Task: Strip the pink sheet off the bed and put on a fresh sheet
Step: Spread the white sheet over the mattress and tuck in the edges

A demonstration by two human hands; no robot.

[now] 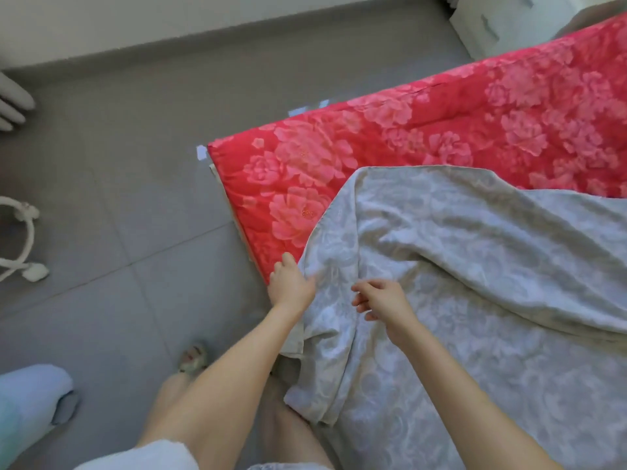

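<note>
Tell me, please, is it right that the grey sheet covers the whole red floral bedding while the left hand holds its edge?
Not quite: the head view shows the grey sheet covering only part of the red floral bedding, while the left hand holds its edge.

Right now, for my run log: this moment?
grey sheet: partly over red bedding | left hand: at its edge | right hand: hovering, empty

A home bedroom: beyond both hands lies a bed [424,130] with a red floral top, and a pale patterned sheet [475,266] is rumpled across it beneath the right hand [381,300]. Left of the left hand [290,283] a grey tiled floor [118,198] runs to a white wall, with a white cord [27,239] far off to that side. A white cabinet [492,25] stands far beyond the hands, beside the bed
</note>
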